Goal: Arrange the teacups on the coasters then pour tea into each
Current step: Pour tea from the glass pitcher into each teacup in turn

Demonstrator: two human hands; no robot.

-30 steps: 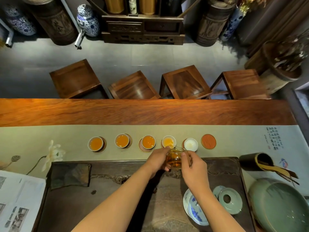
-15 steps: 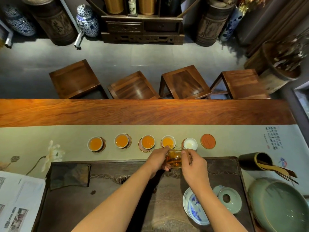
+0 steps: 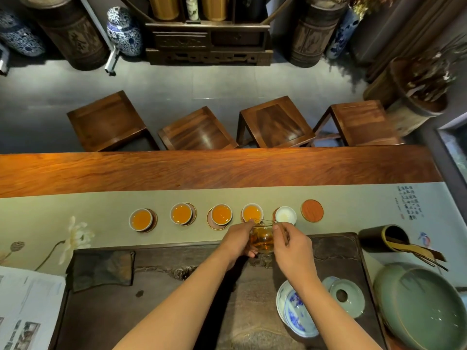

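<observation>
**Pouring tea into the fourth cup**

Holding a glass pitcher of amber tea between them, both hands work just above the far edge of the dark tea tray. The left hand has its grip clamped on the pitcher's left side; the right hand pinches the handle side, fingers closed on it. The pitcher tilts away from the person, its spout at the near rim of the fourth teacup, which is full of orange tea.

Six coasters run in a row along the pale table runner, parallel to the table's far edge. From the left, the first teacup, second teacup and third teacup hold tea, each sitting off-centre on its coaster. The fifth teacup shows a white inside, seemingly without tea. The sixth coaster, red-brown, carries no cup.

On the tray's near right corner lie a blue-and-white bowl and a celadon lid.
</observation>
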